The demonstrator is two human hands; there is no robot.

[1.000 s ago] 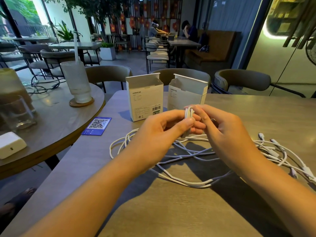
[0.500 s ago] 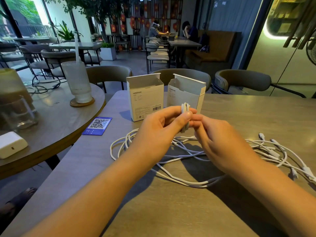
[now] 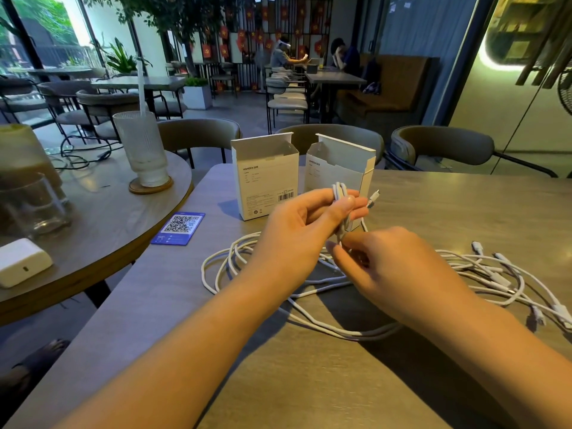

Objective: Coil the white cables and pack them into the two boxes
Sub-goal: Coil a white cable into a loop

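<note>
the left hand (image 3: pixel 297 233) grips a folded white cable bundle (image 3: pixel 340 205) between thumb and fingers. just below, the right hand (image 3: pixel 390 267) pinches its lower end. loose cables (image 3: pixel 235 258) lie under both hands. two open boxes (image 3: pixel 266 174) stand just behind the fingers.

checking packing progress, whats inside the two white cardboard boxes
Both white cardboard boxes stand with top flaps open, but their interiors are hidden behind their front walls; no cable shows at either opening.
</note>
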